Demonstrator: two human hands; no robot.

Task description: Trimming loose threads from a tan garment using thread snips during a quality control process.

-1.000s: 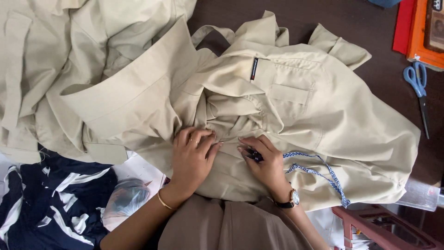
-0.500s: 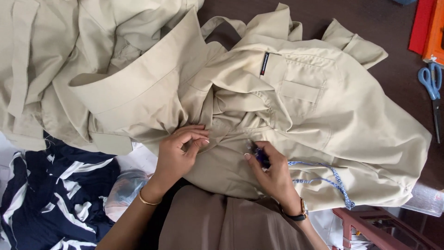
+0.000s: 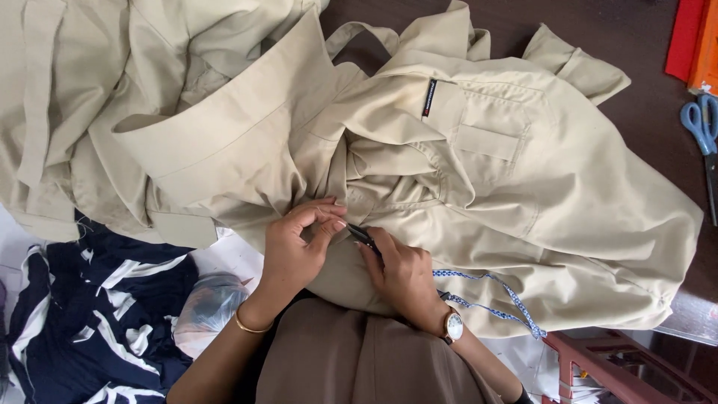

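1. Step in hand looks like seam or thread work on the beige garment (image 3: 479, 194), which is spread across the dark table (image 3: 643, 112) with its near edge pulled over the person's lap.
2. Left hand (image 3: 295, 247) has thumb and fingertips pressed together, pinching a small fold of the fabric right at the edge.
3. Right hand (image 3: 400, 273) is wrapped around a small dark tool (image 3: 361, 235), probably a thread snip or seam ripper. It's too small to say which. Its tip sits just beside the left-hand pinch.
4. My read: the next bit needs the fold kept taut and the tip fed in at the stitch only, so it doesn't nick the cloth.
5. Other stuff around: blue-and-white cord (image 3: 493, 299) by the right wrist, blue-handled scissors (image 3: 703, 127) well off at the right edge, navy patterned fabric (image 3: 97, 322) down left.
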